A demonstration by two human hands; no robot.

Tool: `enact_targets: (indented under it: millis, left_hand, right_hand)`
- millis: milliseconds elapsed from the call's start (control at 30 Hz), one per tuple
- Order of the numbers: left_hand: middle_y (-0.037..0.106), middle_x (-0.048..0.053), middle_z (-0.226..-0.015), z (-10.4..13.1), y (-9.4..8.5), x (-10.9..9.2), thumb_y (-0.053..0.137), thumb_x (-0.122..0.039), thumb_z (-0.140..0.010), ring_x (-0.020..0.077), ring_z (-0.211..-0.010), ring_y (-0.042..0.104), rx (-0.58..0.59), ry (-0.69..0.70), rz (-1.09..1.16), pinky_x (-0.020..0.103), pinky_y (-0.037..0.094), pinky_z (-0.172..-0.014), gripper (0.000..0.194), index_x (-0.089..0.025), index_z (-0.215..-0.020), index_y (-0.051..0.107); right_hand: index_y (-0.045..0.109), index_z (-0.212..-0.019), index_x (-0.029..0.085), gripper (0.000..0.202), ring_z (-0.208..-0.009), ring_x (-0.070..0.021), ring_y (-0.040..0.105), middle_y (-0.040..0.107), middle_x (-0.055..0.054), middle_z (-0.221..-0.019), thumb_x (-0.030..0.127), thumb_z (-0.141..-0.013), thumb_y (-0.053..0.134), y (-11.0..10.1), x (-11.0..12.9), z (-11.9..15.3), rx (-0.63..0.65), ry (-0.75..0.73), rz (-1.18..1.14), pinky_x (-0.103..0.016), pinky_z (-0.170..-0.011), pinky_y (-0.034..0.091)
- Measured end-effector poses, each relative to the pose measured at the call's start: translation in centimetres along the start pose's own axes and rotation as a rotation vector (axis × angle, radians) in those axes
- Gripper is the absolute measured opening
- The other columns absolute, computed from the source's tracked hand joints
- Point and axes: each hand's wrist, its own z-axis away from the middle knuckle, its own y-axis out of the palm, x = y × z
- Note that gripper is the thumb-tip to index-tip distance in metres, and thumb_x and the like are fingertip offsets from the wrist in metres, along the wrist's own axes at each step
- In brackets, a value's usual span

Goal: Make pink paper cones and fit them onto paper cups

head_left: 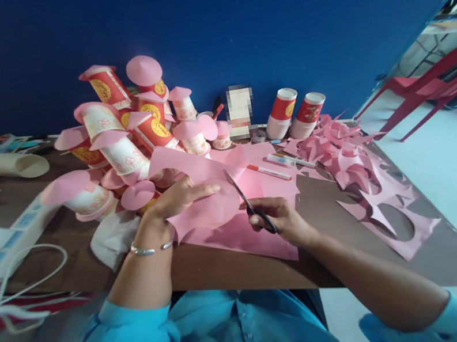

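Note:
Pinched in my left hand (184,195) is a sheet of pink paper (192,165), with the thumb lying on top of it. My right hand (278,218) grips a pair of scissors (256,210) by its black handles. The scissor blades point up and left and meet the paper's right side, beside a rounded piece (220,204). Whether the blades are parted is hard to make out. Beneath the held sheet, more pink paper (266,240) lies flat on the brown table (218,266).
Left of my hands stand several paper cups (121,159) with pink cone tops. A red marker (270,172) and a white marker (297,160) lie beyond the paper. Two stacks of red cups (282,112) stand at the back. Pink offcuts (349,156) cover the right side; a power strip (11,236) sits left.

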Motion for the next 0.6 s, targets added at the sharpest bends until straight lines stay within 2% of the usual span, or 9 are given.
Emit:
enact_targets:
  millis: [100,300,433,533,600]
  left_hand:
    - [0.027,-0.006,-0.045,0.3,0.0,-0.7,0.067,-0.058,-0.084,0.0121,-0.059,0.041,0.062,0.013,0.015,0.025,0.036,-0.058,0.051,-0.022,-0.054,0.046]
    - [0.025,-0.006,-0.047,0.6,0.1,-1.4,0.068,-0.054,-0.083,0.0121,-0.062,0.042,0.05,-0.006,0.057,0.025,0.034,-0.057,0.051,-0.025,-0.055,0.036]
    - [0.024,-0.006,-0.046,0.7,0.2,-1.8,0.073,-0.049,-0.078,0.0165,-0.07,0.053,0.043,-0.033,0.101,0.025,0.042,-0.066,0.05,-0.025,-0.051,0.037]
    - [0.029,-0.006,-0.046,0.8,0.3,-2.1,0.078,-0.048,-0.076,0.0151,-0.065,0.051,0.067,-0.069,0.11,0.025,0.039,-0.06,0.051,-0.024,-0.051,0.04]
    - [0.034,-0.006,-0.048,0.7,0.5,-2.0,0.082,-0.045,-0.075,0.0133,-0.061,0.049,0.038,-0.075,0.164,0.024,0.037,-0.055,0.05,-0.023,-0.051,0.044]
  right_hand:
    - [0.081,-0.102,0.016,0.057,-0.059,-0.0106,0.051,0.06,0.003,-0.063,0.06,-0.069,0.095,0.0,0.0,0.0,0.0,-0.006,0.008,-0.026,-0.058,0.043]
    - [0.08,-0.102,0.016,0.055,-0.058,-0.0109,0.05,0.058,0.003,-0.063,0.062,-0.073,0.091,0.0,0.1,0.1,-0.01,-0.035,0.066,-0.027,-0.057,0.043]
    - [0.079,-0.099,0.017,0.055,-0.056,-0.0104,0.049,0.057,0.004,-0.062,0.063,-0.071,0.092,0.2,0.1,0.2,-0.014,-0.023,0.036,-0.027,-0.056,0.042]
    - [0.077,-0.099,0.018,0.059,-0.058,-0.0105,0.051,0.058,0.004,-0.065,0.063,-0.066,0.095,0.4,0.2,0.2,-0.032,0.005,-0.016,-0.026,-0.056,0.043]
    - [0.076,-0.096,0.018,0.059,-0.059,-0.0104,0.051,0.058,0.004,-0.066,0.063,-0.064,0.096,0.5,0.3,0.2,-0.044,0.003,-0.029,-0.026,-0.057,0.043]
